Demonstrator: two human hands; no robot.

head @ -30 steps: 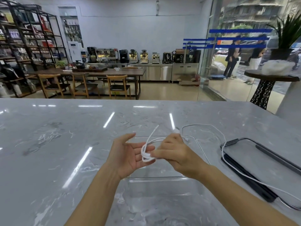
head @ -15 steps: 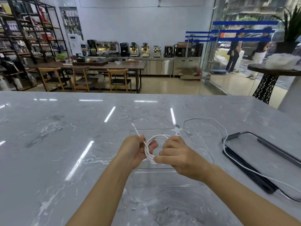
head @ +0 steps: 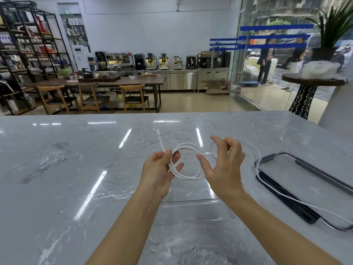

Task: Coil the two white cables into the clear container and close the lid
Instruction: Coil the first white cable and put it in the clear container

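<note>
My left hand (head: 161, 169) pinches a coiled white cable (head: 188, 176) between thumb and fingers; its plug end sticks up and away toward the far left. The coil hangs over the clear container (head: 191, 202), which sits on the marble counter just below my hands. My right hand (head: 223, 165) is beside the coil with fingers spread, its fingertips near the loop but not gripping it. A second white cable (head: 271, 185) lies loose from behind my right hand across the clear lid (head: 305, 180) at the right.
The lid has dark latch edges and rests flat on the grey marble counter (head: 76, 169). Beyond the counter are a wooden table with chairs, shelves, coffee machines, a glass door with people outside, and a plant stand at right.
The coil has grown wider. My right hand has let go of the cable and opened, moving slightly right. My left hand still holds the loops, and the view has tilted.
</note>
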